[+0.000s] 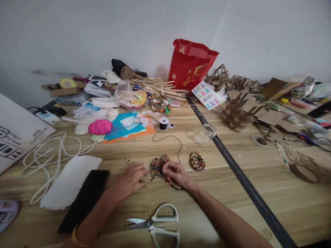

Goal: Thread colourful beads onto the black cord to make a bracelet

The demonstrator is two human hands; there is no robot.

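Observation:
A loose pile of small multicoloured beads [157,167] lies on the table between my hands. My right hand [177,173] is closed in a pinch at the pile's right edge. A string of beads [177,188] curves out from under it; the fingertips partly hide what they pinch. Thin black cord [173,136] runs from this hand back to a white spool [163,124]. My left hand [131,179] rests left of the pile, fingers loosely spread and holding nothing. Finished-looking beaded bracelets [197,161] lie stacked right of my right hand.
Scissors [152,223] lie opened in front of me. A black phone [84,201] and white paper [72,181] are at left, near a coiled white cable [60,151]. Beyond stand a clear jar [205,133], pink yarn [100,127] and a red bag [190,63].

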